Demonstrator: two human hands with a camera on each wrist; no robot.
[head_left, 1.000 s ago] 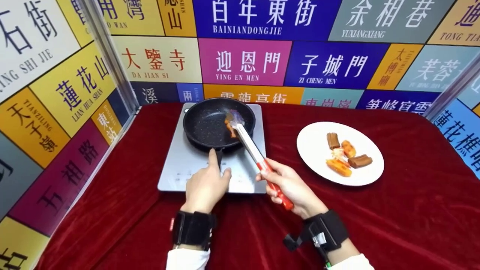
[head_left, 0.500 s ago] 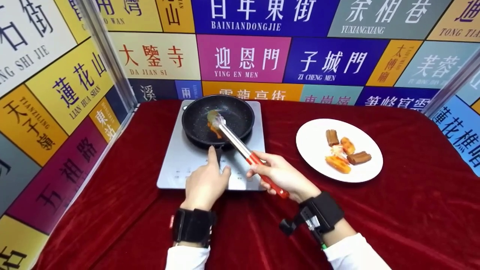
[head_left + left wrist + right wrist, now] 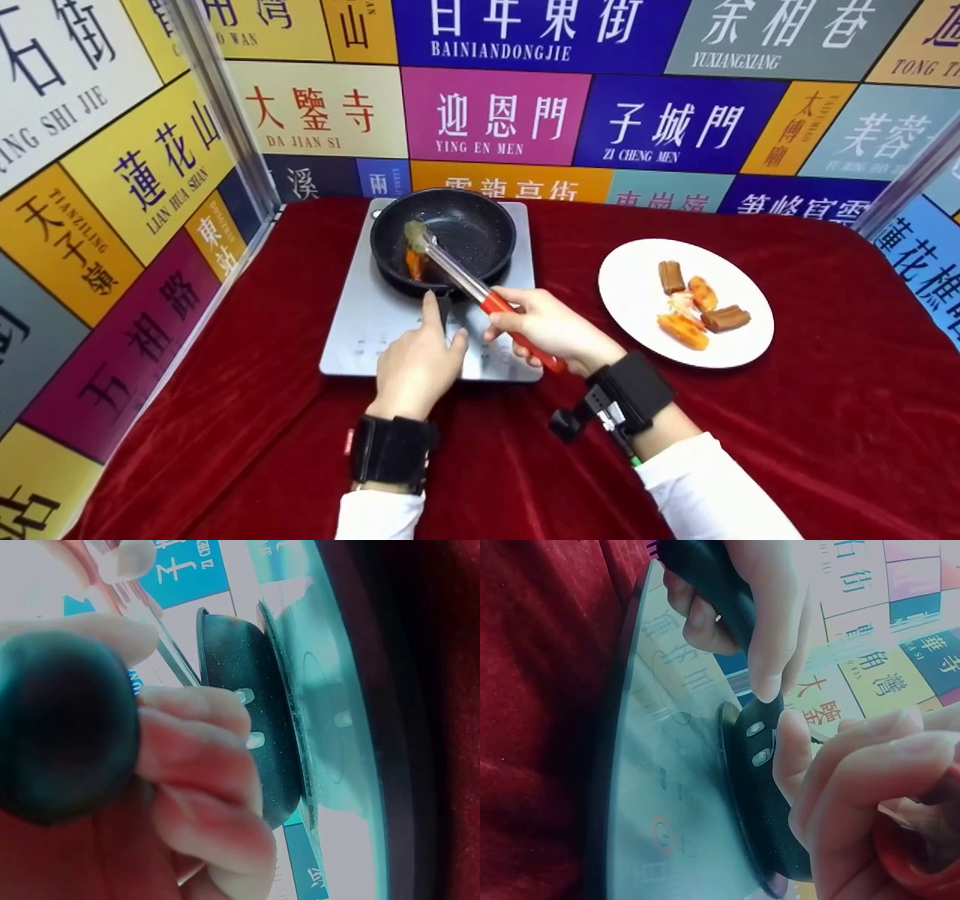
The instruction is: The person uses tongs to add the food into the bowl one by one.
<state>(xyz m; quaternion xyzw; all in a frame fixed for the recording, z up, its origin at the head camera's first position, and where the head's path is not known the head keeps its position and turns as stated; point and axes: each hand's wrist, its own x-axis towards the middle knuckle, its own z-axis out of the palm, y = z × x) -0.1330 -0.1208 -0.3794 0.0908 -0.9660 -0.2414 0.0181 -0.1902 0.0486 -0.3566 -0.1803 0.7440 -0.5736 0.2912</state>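
My left hand [image 3: 420, 367] grips the black handle [image 3: 67, 727] of the frying pan [image 3: 472, 225], its index finger laid along the top toward the pan. Curled fingers show round the handle in the left wrist view. My right hand [image 3: 555, 326] holds tongs [image 3: 461, 276] with silver arms and red grips. The tongs reach into the left part of the pan, their tips at an orange piece of food [image 3: 415, 264]. Whether the tips pinch that piece is too small to tell. A red tong handle [image 3: 922, 862] also shows in the right wrist view.
The pan stands on a silver induction cooktop [image 3: 345, 345]. To the right, a white plate [image 3: 622, 285] bears brown ridged pieces [image 3: 671, 276], orange pieces [image 3: 682, 331] and a pale shredded bit. Dark red cloth [image 3: 285, 300] covers the table; a printed wall [image 3: 495, 116] stands behind.
The tongs' tips and the orange food have moved from the right side of the pan to its left side. My right hand has shifted left and slightly forward. The left hand keeps its grip.
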